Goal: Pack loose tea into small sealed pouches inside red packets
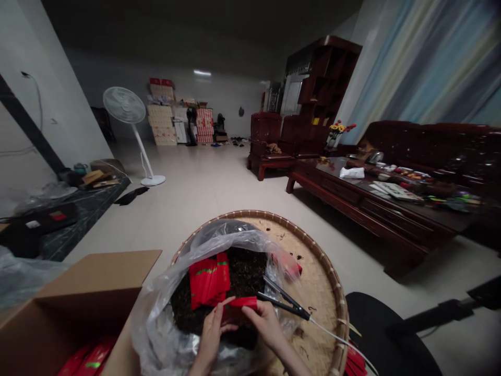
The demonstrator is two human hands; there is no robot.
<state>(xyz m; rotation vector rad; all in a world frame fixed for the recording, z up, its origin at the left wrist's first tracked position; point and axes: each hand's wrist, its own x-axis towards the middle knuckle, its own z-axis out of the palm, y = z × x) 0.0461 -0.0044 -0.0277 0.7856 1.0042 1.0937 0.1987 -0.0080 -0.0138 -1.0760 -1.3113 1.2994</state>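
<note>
Between them, my left hand [213, 328] and my right hand [263, 318] grip a red packet [240, 303] by its two ends. Below and behind it spreads dark loose tea [246, 271] inside a clear plastic bag [152, 313] with its mouth wide. A row of red packets [203, 282] lies on the tea, just beyond my left hand. A black heat sealer [289, 303] with jaws apart rests at the bag's right edge, close to my right hand. The packet's lower part is shadowed, so its contents cannot be made out.
The bag sits on a round woven bamboo tray [321, 282]. At left is a cardboard box [90, 277] with red packets inside. A white cord [344, 342] trails from the sealer to the right. Beyond are a white fan [152, 180], a dark wooden table [352, 198] and a black stand base [385, 334].
</note>
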